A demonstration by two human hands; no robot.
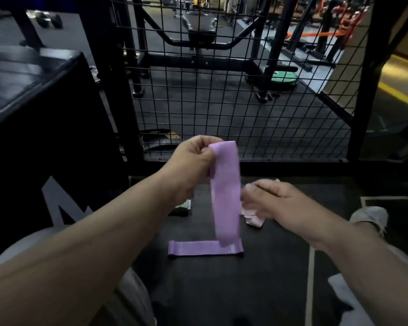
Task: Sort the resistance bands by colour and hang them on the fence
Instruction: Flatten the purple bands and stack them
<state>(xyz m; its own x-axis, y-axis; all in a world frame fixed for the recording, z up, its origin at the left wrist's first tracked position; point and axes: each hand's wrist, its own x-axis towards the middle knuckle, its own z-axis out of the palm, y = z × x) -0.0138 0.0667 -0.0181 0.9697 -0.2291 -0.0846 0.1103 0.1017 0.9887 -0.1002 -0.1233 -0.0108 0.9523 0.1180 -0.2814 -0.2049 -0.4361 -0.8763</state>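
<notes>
My left hand (193, 161) pinches the top end of a purple resistance band (225, 191), which hangs straight down in front of the black wire fence (245, 90). My right hand (273, 201) hovers just right of the hanging band, blurred, fingers extended toward it and holding nothing. A second purple band (198, 248) lies flat on the dark floor below. A pale pink band (253, 220) lies on the floor, partly hidden under my right hand. A green band (183, 208) peeks out from behind my left wrist.
A large black padded box (45, 114) stands close on the left. Beyond the fence are gym machines and a green weight plate (285, 78). My knees and a light shoe (370, 217) frame the floor space.
</notes>
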